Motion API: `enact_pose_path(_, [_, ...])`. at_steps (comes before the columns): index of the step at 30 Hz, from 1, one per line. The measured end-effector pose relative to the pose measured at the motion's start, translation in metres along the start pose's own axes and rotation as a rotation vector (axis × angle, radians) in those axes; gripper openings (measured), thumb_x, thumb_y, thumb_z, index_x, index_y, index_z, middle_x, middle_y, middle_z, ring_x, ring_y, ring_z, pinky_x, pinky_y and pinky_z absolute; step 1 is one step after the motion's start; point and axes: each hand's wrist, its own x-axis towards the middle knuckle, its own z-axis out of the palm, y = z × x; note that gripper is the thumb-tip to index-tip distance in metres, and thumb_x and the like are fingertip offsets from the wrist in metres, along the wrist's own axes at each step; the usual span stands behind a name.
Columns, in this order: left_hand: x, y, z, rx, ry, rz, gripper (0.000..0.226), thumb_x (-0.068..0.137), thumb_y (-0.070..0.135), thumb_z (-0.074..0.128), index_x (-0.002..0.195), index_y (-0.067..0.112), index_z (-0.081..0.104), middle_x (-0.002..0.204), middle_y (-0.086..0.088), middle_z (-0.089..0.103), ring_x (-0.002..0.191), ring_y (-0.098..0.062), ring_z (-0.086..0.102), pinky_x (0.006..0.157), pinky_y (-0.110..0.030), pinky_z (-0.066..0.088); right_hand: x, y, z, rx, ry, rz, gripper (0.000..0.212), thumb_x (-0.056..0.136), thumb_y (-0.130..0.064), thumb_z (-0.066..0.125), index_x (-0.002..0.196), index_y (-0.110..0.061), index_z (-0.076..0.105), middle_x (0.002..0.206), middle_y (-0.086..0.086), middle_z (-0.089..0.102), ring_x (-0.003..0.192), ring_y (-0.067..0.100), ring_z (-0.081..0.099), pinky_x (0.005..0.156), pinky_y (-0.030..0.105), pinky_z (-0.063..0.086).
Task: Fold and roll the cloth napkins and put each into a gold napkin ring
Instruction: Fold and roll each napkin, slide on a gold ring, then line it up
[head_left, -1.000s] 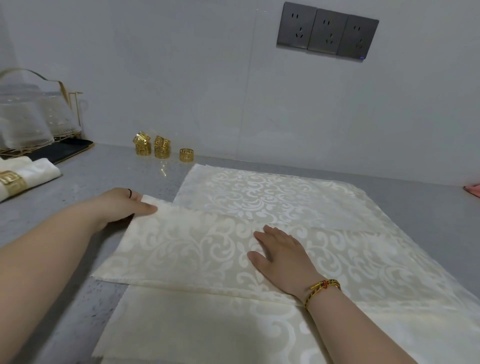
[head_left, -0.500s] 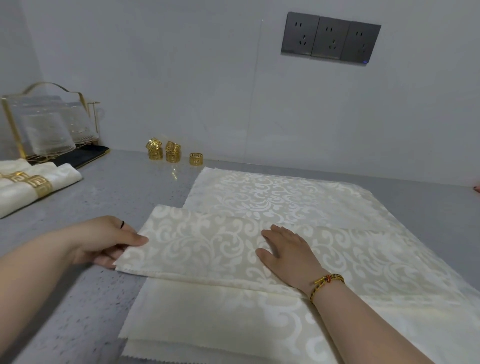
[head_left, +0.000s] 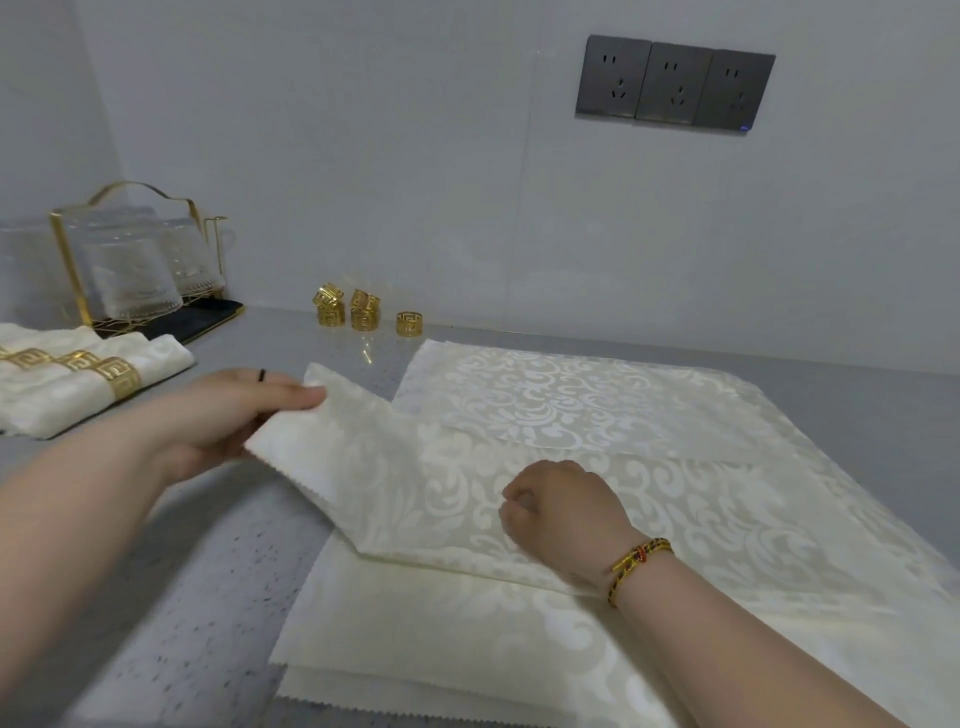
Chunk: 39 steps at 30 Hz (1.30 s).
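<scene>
1. Here, your left hand (head_left: 234, 421) pinches the left end of the top cloth napkin (head_left: 457, 483) between thumb and fingers. It holds that end up off the tabletop (head_left: 197, 582).
2. Your right hand (head_left: 563, 512) sits on the middle of the same napkin with its fingers curled under. I cannot tell whether they grip the cloth or only press on it.
3. That napkin is folded into a long band running left to right, and its right part lies flat.
4. It lies on a stack of more napkins (head_left: 441, 639), whose zigzag-cut edges show at the near left.
5. Five loose gold napkin rings (head_left: 363, 312) stand far off by the wall. Two pairs are stacked, and a single one stands just right of them.
6. At the far left, finished rolled napkins (head_left: 62, 400) lie side by side with gold rings round them.
7. Beyond those stands a gold wire rack (head_left: 70, 265) holding clear glasses (head_left: 135, 270), on a black tray (head_left: 208, 322).
</scene>
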Motion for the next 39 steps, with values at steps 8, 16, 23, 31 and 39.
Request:
enact_pose_path(8, [0.013,0.056,0.102,0.14,0.001,0.238,0.015,0.079,0.024,0.068,0.074,0.014,0.059,0.073,0.003,0.06,0.068,-0.008,0.055,0.062,-0.014,0.041,0.003,-0.012,-0.066,1.333,0.093,0.217,0.024,0.094,-0.025,0.045,0.082,-0.013,0.061,0.074,-0.002,0.066,0.068,0.014,0.061,0.066,0.025,0.05])
enact_pose_path(16, [0.019,0.026,0.19,0.613,-0.069,0.39,0.032,0.097,0.031,0.035,0.099,0.018,0.064,0.088,0.0,0.062,0.078,-0.016,0.054,0.083,-0.028,0.04,-0.009,0.042,-0.073,1.127,-0.02,0.418,0.016,0.088,-0.02,0.058,0.078,-0.007,0.059,0.081,0.009,0.058,0.071,0.02,0.057,0.052,0.022,0.055])
enact_pose_path(23, [0.013,0.017,0.193,0.638,-0.163,0.546,0.031,0.096,0.036,0.037,0.122,0.03,0.054,0.113,0.018,0.052,0.112,-0.003,0.046,0.086,-0.017,0.034,-0.023,0.089,-0.07,0.873,0.06,0.542,0.036,0.083,-0.003,0.062,0.055,-0.011,0.04,0.064,0.001,0.038,0.056,0.017,0.034,0.035,0.018,0.044])
enact_pose_path(31, [0.025,-0.025,0.187,0.935,-0.234,0.699,0.127,0.032,0.099,-0.002,0.141,0.04,0.025,0.142,0.029,0.016,0.134,0.005,0.017,0.102,-0.008,0.009,-0.05,0.136,-0.084,0.547,0.055,0.645,0.045,0.083,-0.015,0.065,0.051,-0.014,0.034,0.045,-0.014,0.032,0.025,0.006,0.026,0.044,0.019,0.024])
enact_pose_path(39, [0.031,-0.043,0.191,1.094,-0.29,0.785,0.117,0.032,0.092,-0.017,0.138,0.043,-0.011,0.134,0.03,-0.012,0.132,0.01,-0.012,0.092,-0.002,-0.023,-0.071,0.16,-0.08,0.424,-0.004,0.653,0.05,0.083,-0.009,0.062,0.053,-0.016,0.023,0.045,-0.006,0.02,0.033,0.007,0.016,0.032,0.013,0.016])
